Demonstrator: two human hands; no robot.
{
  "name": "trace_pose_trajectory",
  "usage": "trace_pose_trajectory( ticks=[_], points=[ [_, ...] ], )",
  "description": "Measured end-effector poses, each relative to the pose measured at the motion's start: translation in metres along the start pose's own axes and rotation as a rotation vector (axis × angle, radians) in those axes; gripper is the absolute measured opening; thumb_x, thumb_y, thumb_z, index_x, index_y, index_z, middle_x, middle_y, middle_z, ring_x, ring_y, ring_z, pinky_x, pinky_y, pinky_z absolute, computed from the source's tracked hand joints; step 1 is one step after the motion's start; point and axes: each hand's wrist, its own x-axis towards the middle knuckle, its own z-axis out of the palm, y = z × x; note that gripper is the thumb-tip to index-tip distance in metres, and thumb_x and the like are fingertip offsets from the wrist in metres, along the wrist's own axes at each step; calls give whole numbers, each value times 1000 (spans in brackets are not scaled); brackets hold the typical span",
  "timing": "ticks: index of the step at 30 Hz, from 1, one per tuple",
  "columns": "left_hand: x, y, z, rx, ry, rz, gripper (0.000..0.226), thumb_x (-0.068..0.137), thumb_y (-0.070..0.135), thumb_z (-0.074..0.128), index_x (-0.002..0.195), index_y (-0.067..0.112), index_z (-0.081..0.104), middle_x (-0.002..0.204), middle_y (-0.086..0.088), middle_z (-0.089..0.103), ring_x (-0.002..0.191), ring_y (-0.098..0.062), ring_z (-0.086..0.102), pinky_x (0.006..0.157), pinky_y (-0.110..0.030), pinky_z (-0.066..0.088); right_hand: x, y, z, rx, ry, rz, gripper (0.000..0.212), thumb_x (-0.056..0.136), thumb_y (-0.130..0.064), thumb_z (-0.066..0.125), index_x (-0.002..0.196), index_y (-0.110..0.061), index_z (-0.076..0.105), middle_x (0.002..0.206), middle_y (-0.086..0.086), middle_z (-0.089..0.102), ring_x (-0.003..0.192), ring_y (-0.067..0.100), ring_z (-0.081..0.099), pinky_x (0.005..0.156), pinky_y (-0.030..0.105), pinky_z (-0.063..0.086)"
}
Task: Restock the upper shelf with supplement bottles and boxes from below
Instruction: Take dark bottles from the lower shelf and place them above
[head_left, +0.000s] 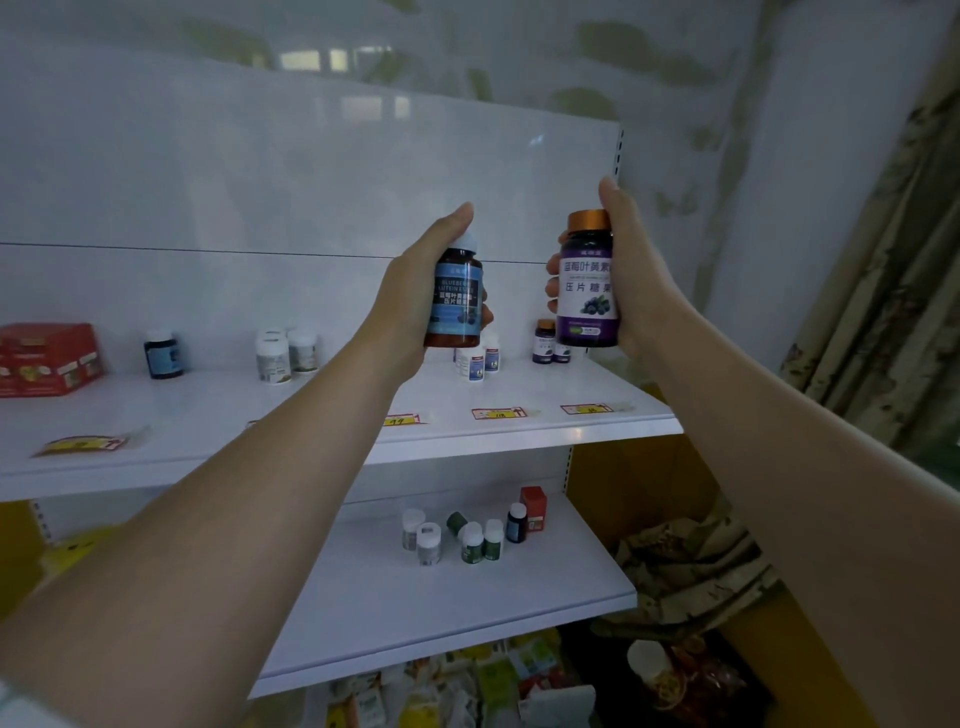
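Right now two bottles are up in the air in front of the upper shelf (208, 410), not yet set down. The blue-label bottle (457, 299) sits in the left hand (413, 296), fingers wrapped round its body and thumb up by the white cap. The purple-label bottle (587, 291) is gripped the same way by the right hand (634, 275).

The main risk, as I judge it, is at the landing spots. Matching small purple bottles (544, 343) stand just behind where the right one would go, and a knot of white bottles (478, 361) stands behind the left one. Pushing either bottle in too far, or tilted, could topple those neighbours like skittles. Both hands being full, neither is free to catch a wobble. A bottle set too near the front edge, over the price tags (498, 413), could drop onto the lower shelf (415, 613) and its cluster of bottles (470, 540).
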Motion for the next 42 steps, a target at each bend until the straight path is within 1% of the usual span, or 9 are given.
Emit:
trace_pose_trajectory(
  ticks=[10, 15, 19, 23, 28, 32, 34, 38, 42],
  points=[
    [34, -41, 41, -47, -107, -42, 40, 84, 56, 56, 80, 16, 57, 65, -1, 61, 53, -15, 60, 58, -27, 53, 14, 18, -55, -35, 68, 69, 52, 85, -64, 49, 94, -13, 59, 70, 4, 66, 57, 17, 61, 62, 30, 53],
    [62, -66, 65, -32, -110, -75, 47, 82, 58, 57, 94, 13, 56, 71, -2, 59, 58, -16, 60, 61, -28, 53, 37, 33, -91, -41, 100, 85, 53, 82, -67, 51, 91, -16, 60, 69, 3, 67, 64, 19, 62, 85, 40, 52],
    [90, -93, 74, -50, -88, -102, 45, 82, 58, 58, 92, 14, 56, 71, -2, 59, 59, -16, 60, 61, -28, 52, 66, 55, -110, -58, 95, 135, 55, 80, -69, 52, 93, -16, 59, 70, 3, 67, 64, 19, 62, 84, 40, 53],
    [124, -122, 71, -23, -68, -138, 43, 82, 58, 57, 86, 16, 57, 71, -3, 60, 59, -16, 60, 63, -29, 52, 106, 87, -119, -126, 96, 154, 63, 75, -73, 55, 101, -16, 59, 81, 7, 66, 71, 22, 62, 94, 45, 51],
    [185, -161, 56, -4, -34, -149, 47, 81, 59, 57, 88, 13, 58, 70, -4, 62, 56, -18, 61, 56, -26, 52, 167, 130, -124, -213, 91, 110, 56, 78, -50, 69, 119, -16, 52, 92, 5, 67, 79, 22, 65, 90, 45, 54],
    [238, -184, 45, -37, -25, -166, 43, 81, 56, 59, 74, 14, 59, 63, -4, 62, 50, -19, 60, 53, -25, 51, 220, 159, -127, -245, 71, 136, 34, 77, -25, 76, 103, -22, 55, 88, 3, 68, 74, 18, 67, 76, 35, 57],
    [265, -190, 42, -57, 3, -172, 42, 80, 55, 62, 73, 13, 59, 62, -6, 61, 49, -20, 59, 53, -25, 51, 248, 172, -128, -278, 96, 145, 31, 76, -23, 77, 97, -25, 54, 92, 4, 69, 79, 20, 68, 79, 36, 57],
    [311, -202, 44, -90, 13, -193, 41, 79, 52, 65, 71, 12, 58, 62, -8, 60, 49, -20, 57, 54, -27, 51, 296, 196, -135, -347, 136, 131, 34, 76, -27, 77, 101, -23, 56, 97, 5, 69, 89, 26, 69, 85, 42, 56],
    [344, -222, 48, -68, 28, -223, 41, 75, 55, 67, 76, 15, 61, 69, -7, 62, 55, -20, 59, 64, -31, 53, 325, 220, -146, -378, 113, 142, 27, 78, -26, 76, 91, -27, 52, 96, 2, 67, 89, 23, 68, 78, 36, 57]
  ],
)
